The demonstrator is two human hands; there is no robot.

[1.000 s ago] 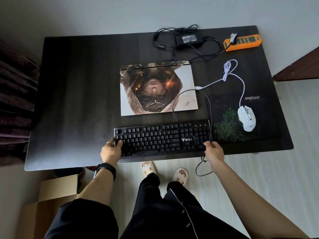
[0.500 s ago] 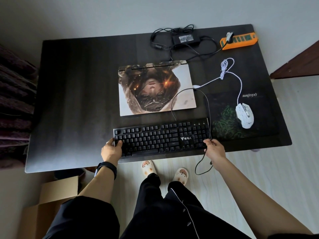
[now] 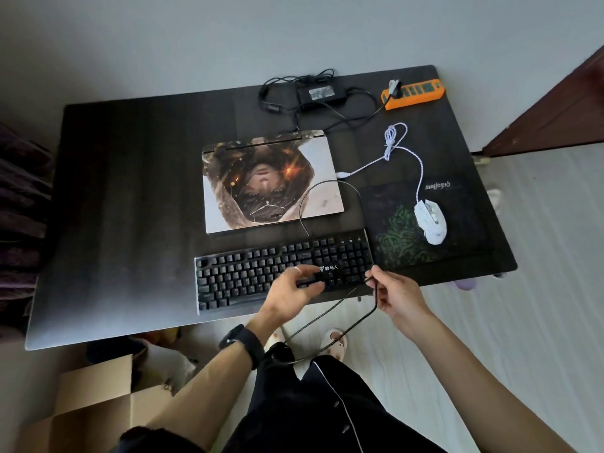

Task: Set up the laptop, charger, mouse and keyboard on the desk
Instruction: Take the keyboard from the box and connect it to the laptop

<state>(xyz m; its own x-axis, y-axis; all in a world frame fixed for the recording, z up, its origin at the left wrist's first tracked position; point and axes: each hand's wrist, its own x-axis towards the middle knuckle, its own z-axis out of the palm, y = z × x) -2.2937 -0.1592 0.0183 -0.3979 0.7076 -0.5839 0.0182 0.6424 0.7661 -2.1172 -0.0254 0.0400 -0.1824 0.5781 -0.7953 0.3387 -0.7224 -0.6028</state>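
From the head camera, I look down on a dark, matte wood-grain desk (image 3: 130,191). The black keyboard (image 3: 255,276) lies flat along its near edge, just in front of the closed laptop (image 3: 271,181), whose lid carries a printed portrait skin. My right hand (image 3: 397,294) pinches the keyboard cable (image 3: 375,297) between thumb and fingertips; the slack hangs in a loop below the desk edge, and another stretch arcs over the laptop's corner. My left hand (image 3: 291,289) hovers over the keys, fingers loosely curled and grasping nothing; I can't tell whether they brush the keycaps.

That cable looks thin, rubbery and limp, so I'd judge it light and springy; best run through the fingers toward the plug, which I can't see. The keyboard is rigid plastic and should slide readily by its ends.

The boxy black charger (image 3: 322,93) sits at the far edge amid coiled leads, beside an orange power strip (image 3: 413,93). The glossy white mouse (image 3: 430,220) rests on a dark cloth mouse pad (image 3: 457,223), its braided cord partly bundled.
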